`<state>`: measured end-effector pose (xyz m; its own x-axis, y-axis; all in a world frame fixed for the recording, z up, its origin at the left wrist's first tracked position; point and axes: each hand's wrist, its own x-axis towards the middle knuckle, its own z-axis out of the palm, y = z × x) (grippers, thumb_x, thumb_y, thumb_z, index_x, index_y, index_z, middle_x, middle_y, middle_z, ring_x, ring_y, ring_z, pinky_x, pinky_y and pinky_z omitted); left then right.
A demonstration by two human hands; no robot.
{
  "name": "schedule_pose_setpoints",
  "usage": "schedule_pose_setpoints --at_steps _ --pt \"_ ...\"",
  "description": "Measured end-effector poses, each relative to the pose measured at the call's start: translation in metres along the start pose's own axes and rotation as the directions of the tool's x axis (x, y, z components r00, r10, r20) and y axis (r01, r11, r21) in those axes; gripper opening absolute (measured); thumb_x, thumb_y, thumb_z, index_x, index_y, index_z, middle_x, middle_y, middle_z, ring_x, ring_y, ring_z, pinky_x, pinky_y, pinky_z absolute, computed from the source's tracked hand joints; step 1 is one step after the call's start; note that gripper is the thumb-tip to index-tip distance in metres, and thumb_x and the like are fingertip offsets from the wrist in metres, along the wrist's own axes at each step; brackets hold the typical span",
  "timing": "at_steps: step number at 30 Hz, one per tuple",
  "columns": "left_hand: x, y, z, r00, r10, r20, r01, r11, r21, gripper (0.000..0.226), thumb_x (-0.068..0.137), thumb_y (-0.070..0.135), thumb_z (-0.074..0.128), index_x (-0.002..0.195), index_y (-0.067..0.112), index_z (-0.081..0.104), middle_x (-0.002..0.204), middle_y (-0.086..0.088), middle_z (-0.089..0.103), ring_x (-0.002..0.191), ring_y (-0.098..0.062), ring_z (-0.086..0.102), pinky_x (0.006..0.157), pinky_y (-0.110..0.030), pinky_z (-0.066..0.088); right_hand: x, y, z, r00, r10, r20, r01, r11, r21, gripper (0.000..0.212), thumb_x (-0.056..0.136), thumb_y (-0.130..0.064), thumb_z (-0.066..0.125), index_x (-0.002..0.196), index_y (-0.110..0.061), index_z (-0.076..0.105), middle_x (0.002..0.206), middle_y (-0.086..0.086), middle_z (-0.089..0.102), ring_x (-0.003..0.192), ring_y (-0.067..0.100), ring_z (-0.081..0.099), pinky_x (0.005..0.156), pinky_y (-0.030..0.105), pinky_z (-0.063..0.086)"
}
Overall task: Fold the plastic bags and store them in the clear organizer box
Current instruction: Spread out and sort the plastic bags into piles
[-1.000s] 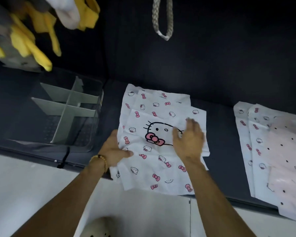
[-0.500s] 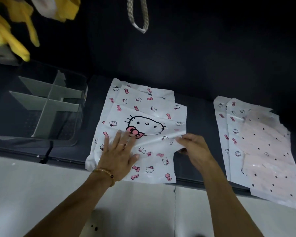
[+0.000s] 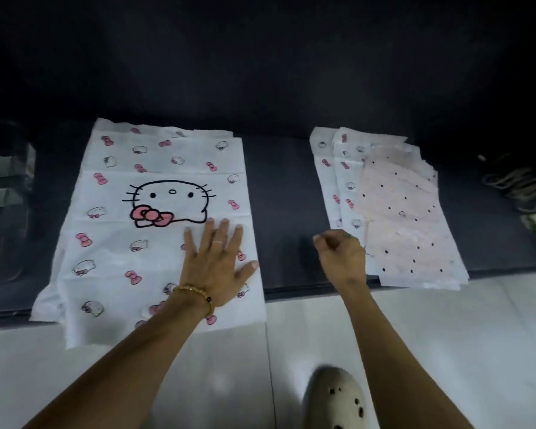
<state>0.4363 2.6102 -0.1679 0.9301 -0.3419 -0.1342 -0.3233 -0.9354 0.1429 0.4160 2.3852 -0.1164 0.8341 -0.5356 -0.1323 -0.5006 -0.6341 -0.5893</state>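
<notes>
The left hand lies flat, fingers spread, on the cat-print bag. The right hand hovers beside it, its grip clenched on nothing.

No readable text, labels or numbers anywhere.

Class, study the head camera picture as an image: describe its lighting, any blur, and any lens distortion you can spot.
Head view: dim, uneven light, with the dark surface fading to near black at the top; wide-angle bending toward the edges; slight softness throughout, worst at the shoe; the left hand on the printed bag stays fairly sharp; the right hand looks a little smeared.
</notes>
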Motion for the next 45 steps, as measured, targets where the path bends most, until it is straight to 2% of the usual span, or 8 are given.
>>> schedule_pose_setpoints --at_steps 6,16,22,26,30,35,40,45 --pt "0.016 0.022 0.016 0.998 -0.028 0.054 0.022 0.994 0.111 0.102 0.069 0.084 -0.011 0.151 0.024 0.0 0.158 -0.014 -0.001 0.144 -0.04 -0.005 0.108 -0.066 0.001 0.054 0.077 -0.05 0.98 0.167 -0.107 -0.195 0.915 -0.354 0.078 0.09 -0.055 0.05 0.147 -0.009 0.023 0.156 0.013 0.019 0.144 0.03 0.015 0.112 0.049 0.022" --pt "0.031 0.085 -0.022 0.983 -0.072 -0.167 0.018 0.953 -0.301 0.064 0.091 0.058 0.026 0.126 0.01 0.052 0.132 -0.015 0.051 0.122 -0.035 0.047 0.097 -0.049 0.041 0.031 0.088 -0.049 0.959 -0.282 -0.023 0.253 0.891 -0.376 0.021 0.095 -0.017 0.052 0.107 -0.012 0.069 0.117 0.008 0.064 0.103 0.035 0.055 0.084 0.038 0.046" --pt "0.069 0.137 -0.031 0.902 -0.221 0.37 0.428 0.363 -0.828 0.059 0.083 0.05 0.062 0.125 0.01 0.053 0.11 -0.004 0.063 0.102 -0.024 0.061 0.092 -0.036 0.05 -0.008 0.07 -0.036 0.816 -0.539 0.207 0.571 0.806 -0.157 0.03 0.092 -0.036 0.053 0.089 -0.011 0.07 0.093 0.004 0.069 0.086 0.025 0.059 0.076 0.035 0.051" --pt "0.075 0.147 -0.023 0.902 -0.275 0.334 0.43 0.483 -0.763 0.047 0.077 0.016 0.073 0.121 0.012 0.057 0.111 -0.008 0.064 0.098 -0.021 0.06 0.082 -0.022 0.046 0.027 0.072 -0.05 0.94 -0.317 -0.125 0.309 0.947 -0.084 0.041 0.085 -0.048 0.059 0.109 -0.015 0.064 0.101 0.003 0.063 0.101 0.023 0.054 0.079 0.032 0.046" --pt "0.068 0.145 -0.017 0.923 -0.291 0.253 0.371 0.493 -0.787 0.016 0.08 0.01 0.071 0.095 0.014 0.07 0.088 -0.001 0.069 0.08 -0.012 0.063 0.063 -0.012 0.044 0.088 0.087 -0.061 0.989 -0.135 0.062 0.148 0.939 -0.312 0.08 0.08 -0.054 0.065 0.143 -0.015 0.035 0.149 0.009 0.034 0.136 0.028 0.028 0.105 0.042 0.032" --pt "0.062 0.146 -0.019 0.907 -0.36 0.218 0.376 0.46 -0.804 0.026 0.075 0.01 0.074 0.093 0.023 0.062 0.079 0.005 0.066 0.073 -0.005 0.059 0.074 -0.018 0.048 0.123 0.093 -0.067 0.962 -0.205 0.179 0.263 0.871 -0.416 0.026 0.092 -0.028 0.054 0.112 -0.017 0.067 0.12 0.008 0.058 0.116 0.031 0.049 0.087 0.033 0.045" --pt "0.054 0.14 -0.021 0.881 -0.348 0.32 0.428 0.303 -0.851 0.036 0.073 0.003 0.072 0.101 0.02 0.057 0.08 0.0 0.065 0.074 -0.013 0.063 0.069 -0.028 0.055 0.119 0.078 -0.102 0.958 -0.211 0.196 0.19 0.975 0.119 0.027 0.096 -0.012 0.051 0.077 -0.023 0.068 0.063 -0.009 0.055 0.064 0.01 0.049 0.056 0.013 0.038" --pt "0.029 0.125 -0.03 0.837 -0.282 0.469 0.504 0.065 -0.861 0.019 0.072 -0.013 0.068 0.087 -0.001 0.067 0.076 -0.012 0.068 0.071 -0.028 0.065 0.073 -0.041 0.058 0.064 0.075 -0.109 0.91 -0.256 0.327 0.144 0.933 0.329 0.017 0.094 -0.006 0.056 0.102 -0.01 0.071 0.104 0.0 0.065 0.074 -0.012 0.057 0.069 0.001 0.04"
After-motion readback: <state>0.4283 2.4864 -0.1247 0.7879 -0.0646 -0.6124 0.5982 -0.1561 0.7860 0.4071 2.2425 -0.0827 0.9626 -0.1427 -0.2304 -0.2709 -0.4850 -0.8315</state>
